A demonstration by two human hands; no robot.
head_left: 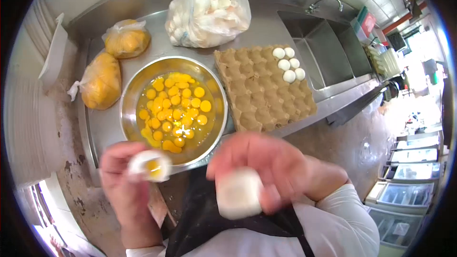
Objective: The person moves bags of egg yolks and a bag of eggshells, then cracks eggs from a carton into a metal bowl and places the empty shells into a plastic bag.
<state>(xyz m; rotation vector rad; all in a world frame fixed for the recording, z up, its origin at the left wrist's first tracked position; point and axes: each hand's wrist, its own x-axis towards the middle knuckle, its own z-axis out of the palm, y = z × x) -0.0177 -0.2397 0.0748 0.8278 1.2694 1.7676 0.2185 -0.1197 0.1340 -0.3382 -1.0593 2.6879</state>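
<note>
My left hand (120,173) is closed on an eggshell half (140,163), its open side showing and some yellow egg inside. It is at the near left rim of a large metal bowl (127,128) that holds many cracked eggs with mostly whole yolks (176,100). Fingers of my right hand (269,164) curl round a white eggshell piece (238,194), blurred by motion, in front of my black apron. To the right of the bowl lies a cardboard egg tray (259,95) with several white eggs (283,64) in its far right corner.
Behind the bowl stands a clear plastic bag (209,12) full of eggshells. Two tied bags of yellow-orange stuff (101,81) (126,39) sit at the left. A double sink (323,50) with a tap (326,4) is at the back right. The steel counter edge (328,102) runs along the right.
</note>
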